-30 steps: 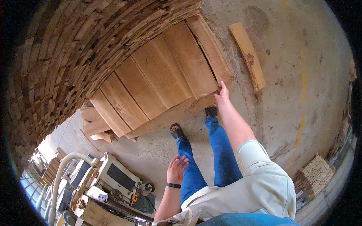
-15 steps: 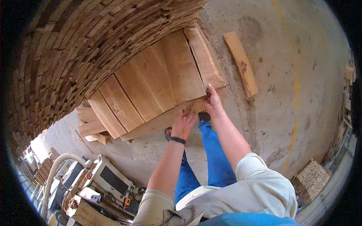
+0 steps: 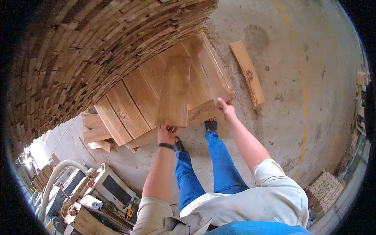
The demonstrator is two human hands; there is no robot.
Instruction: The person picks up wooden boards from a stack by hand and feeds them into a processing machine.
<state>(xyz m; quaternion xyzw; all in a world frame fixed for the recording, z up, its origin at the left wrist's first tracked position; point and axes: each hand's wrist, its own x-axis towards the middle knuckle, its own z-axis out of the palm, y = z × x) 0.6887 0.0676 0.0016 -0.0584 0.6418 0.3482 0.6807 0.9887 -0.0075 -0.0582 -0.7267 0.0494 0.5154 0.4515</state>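
Observation:
A wooden board (image 3: 175, 92) is raised and slanted across a row of others, its near end gripped in my left hand (image 3: 167, 134). My right hand (image 3: 227, 109) is closed on the near end of the rightmost board (image 3: 209, 66), its thumb at the edge and the fingers partly hidden. Beneath both lies a stack topped by several flat boards (image 3: 121, 111) side by side. The raised one covers part of the middle of that row.
A tall wall of stacked lumber (image 3: 98, 43) rises behind the boards. One loose plank (image 3: 246, 72) lies on the concrete floor to the right. At lower left stands a machine (image 3: 113, 186) with a hose (image 3: 58, 172). Short wood pieces (image 3: 96, 131) lie left of the stack.
My left hand has moved left and now grips a board lifted off the row and shifted leftward. My right hand has moved slightly right and down onto the rightmost board's end.

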